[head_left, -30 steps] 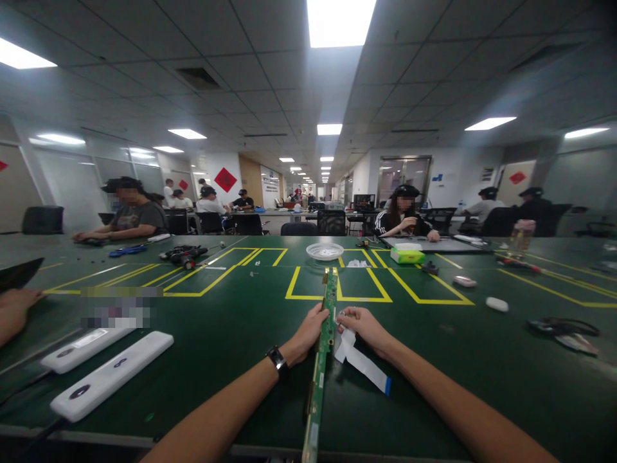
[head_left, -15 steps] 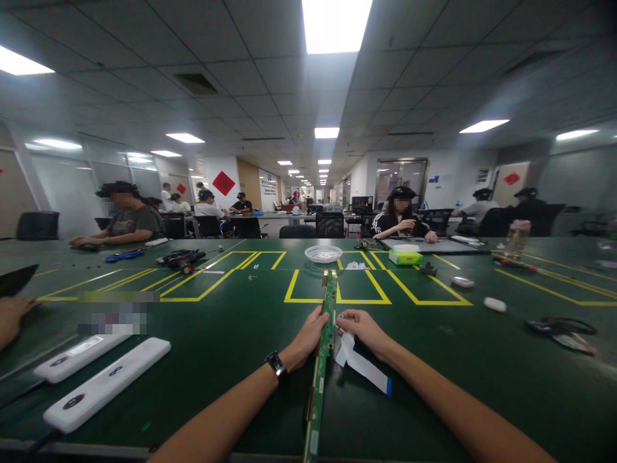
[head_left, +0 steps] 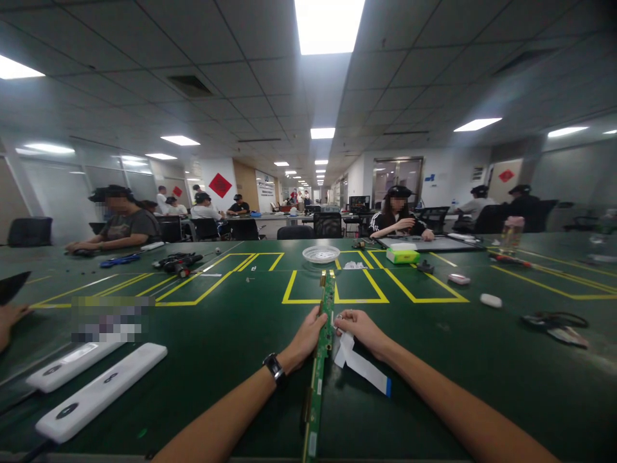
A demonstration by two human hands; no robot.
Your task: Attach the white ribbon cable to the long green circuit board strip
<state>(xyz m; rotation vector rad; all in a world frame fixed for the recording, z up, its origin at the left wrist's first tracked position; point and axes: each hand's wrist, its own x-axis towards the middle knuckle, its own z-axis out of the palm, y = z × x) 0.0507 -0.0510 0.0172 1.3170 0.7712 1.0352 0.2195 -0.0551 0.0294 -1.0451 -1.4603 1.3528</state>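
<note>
A long, narrow green circuit board (head_left: 318, 379) runs lengthwise away from me, its far end tipped with gold-coloured contacts. My left hand (head_left: 308, 334), wearing a black watch at the wrist, is closed around the board's left side. Close by the board's right edge, my right hand (head_left: 360, 329) is closed in a pinch on a white flat ribbon cable (head_left: 364, 373). The cable is bent and hangs toward the right, ending in a blue tip. Whether its near end touches the board is hidden by my fingers.
Two white power strips (head_left: 103, 391) lie at the left. Ahead stands a white basket (head_left: 321, 255), with a green tissue pack (head_left: 403, 255) to its right. Cordless tools (head_left: 178, 262) lie at the far left. Co-workers sit across the table, and another person's hand (head_left: 10, 321) shows at the left edge.
The view has shifted slightly, so the surroundings sit a little further left. Both hands keep the same hold on the board and cable.
</note>
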